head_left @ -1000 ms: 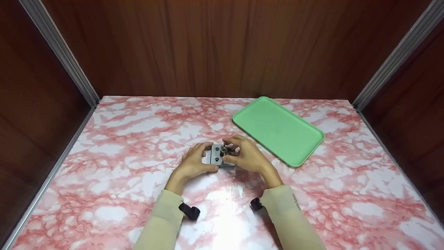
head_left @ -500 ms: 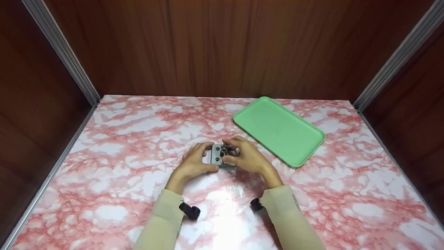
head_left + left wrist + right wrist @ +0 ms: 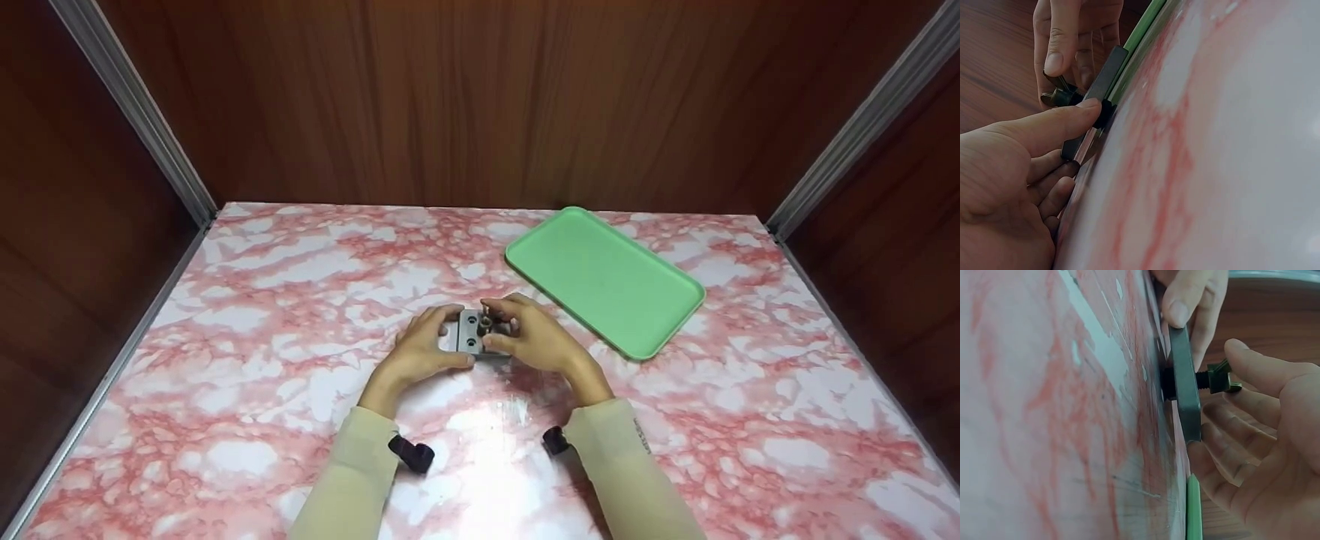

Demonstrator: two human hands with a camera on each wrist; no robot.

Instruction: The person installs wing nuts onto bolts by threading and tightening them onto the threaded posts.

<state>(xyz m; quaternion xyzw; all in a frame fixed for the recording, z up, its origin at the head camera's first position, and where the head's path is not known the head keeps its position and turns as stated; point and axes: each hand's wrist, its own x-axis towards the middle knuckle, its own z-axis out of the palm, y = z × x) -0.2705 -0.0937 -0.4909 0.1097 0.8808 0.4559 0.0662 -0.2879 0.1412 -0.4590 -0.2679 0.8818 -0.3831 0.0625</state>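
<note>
While both hands are meeting over the desk [image 3: 262, 375], the person's right hand [image 3: 541, 337] is being the nearer one to the part that matters, a brassy winged knob [image 3: 1219, 378] sitting on the upper face of a grey metal plate [image 3: 466, 331]. From where I'm standing, the knob is lying just left of the right palm, and the thumb and forefinger are pinching its wings, thumb on the near one, forefinger on the far one. Its threaded shaft [image 3: 1202, 379] is standing upright, square to the plate, so any turning, I'd judge, is depending on those two fingertips staying centred about that vertical line. The left hand [image 3: 422, 349] is gripping the plate from the left, thumb along the near edge, fingers at the far edge, and is probably bracing it. Two dark holes are showing on the plate's left side; the right hand is covering the other side, so I'm not able to tell which way the plate is longer. A green tray [image 3: 607, 285] is lying farther off, to the right.
</note>
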